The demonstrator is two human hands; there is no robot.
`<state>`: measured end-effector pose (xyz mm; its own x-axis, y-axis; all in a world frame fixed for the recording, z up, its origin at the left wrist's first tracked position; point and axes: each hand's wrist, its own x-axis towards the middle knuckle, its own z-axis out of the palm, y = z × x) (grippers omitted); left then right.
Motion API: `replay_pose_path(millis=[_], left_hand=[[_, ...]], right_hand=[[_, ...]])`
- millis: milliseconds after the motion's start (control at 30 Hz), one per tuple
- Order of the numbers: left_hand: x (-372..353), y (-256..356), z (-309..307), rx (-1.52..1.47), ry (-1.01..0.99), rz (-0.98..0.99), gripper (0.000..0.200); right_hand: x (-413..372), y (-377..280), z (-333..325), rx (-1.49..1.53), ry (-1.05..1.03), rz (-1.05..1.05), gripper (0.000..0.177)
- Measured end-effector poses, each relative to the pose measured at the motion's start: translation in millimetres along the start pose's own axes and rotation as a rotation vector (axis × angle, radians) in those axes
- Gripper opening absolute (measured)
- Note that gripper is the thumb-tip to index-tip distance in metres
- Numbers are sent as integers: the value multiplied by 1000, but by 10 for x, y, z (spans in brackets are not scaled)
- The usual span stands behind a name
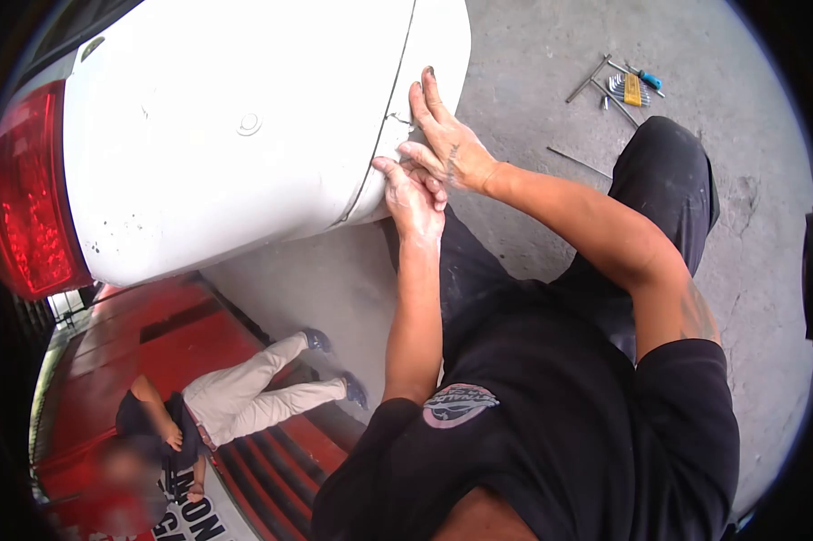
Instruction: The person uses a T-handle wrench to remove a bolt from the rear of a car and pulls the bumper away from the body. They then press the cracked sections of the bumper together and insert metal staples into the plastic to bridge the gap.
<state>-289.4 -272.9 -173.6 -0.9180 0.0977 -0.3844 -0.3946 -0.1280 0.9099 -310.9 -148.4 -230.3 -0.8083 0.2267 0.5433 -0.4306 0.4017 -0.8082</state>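
A white car bumper (pixel 244 90) fills the upper left, with a dark seam running down near its lower edge. My right hand (pixel 456 149) lies on the strip beyond the seam, fingers stretched out along the surface. Just below it, my left hand (pixel 415 203) has curled fingers, its thumb touching the bumper near the seam. The hands overlap, so whatever the left fingers hold, if anything, is hidden. Whitish dust covers both hands. Beside them, the paint on the strip looks chipped or rough.
A red tail light (pixel 32 189) is at far left. On the concrete floor (pixel 533 81) lie a hex key set (pixel 636 90), a blue-handled screwdriver (pixel 650 79), T-handle wrenches (pixel 596 79) and a thin rod (pixel 578 160). Another person (pixel 244 397) stands by a red surface, lower left.
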Motion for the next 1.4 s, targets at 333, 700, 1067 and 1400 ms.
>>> replay_pose_path(millis=[333, 700, 1067, 1400], left_hand=[[-204, 8, -369, 161, -53, 92, 66], [-67, -175, -1472, 615, 284, 722, 40], [18, -227, -1258, 620, 383, 698, 35], [-107, -1, -1157, 916, 363, 625, 29]], right_hand=[[51, -83, 120, -227, 55, 0, 106], [52, 19, 190, -276, 75, -30, 113], [42, 101, 163, -205, 55, -106, 122], [64, -69, 98, -178, -50, 44, 109]])
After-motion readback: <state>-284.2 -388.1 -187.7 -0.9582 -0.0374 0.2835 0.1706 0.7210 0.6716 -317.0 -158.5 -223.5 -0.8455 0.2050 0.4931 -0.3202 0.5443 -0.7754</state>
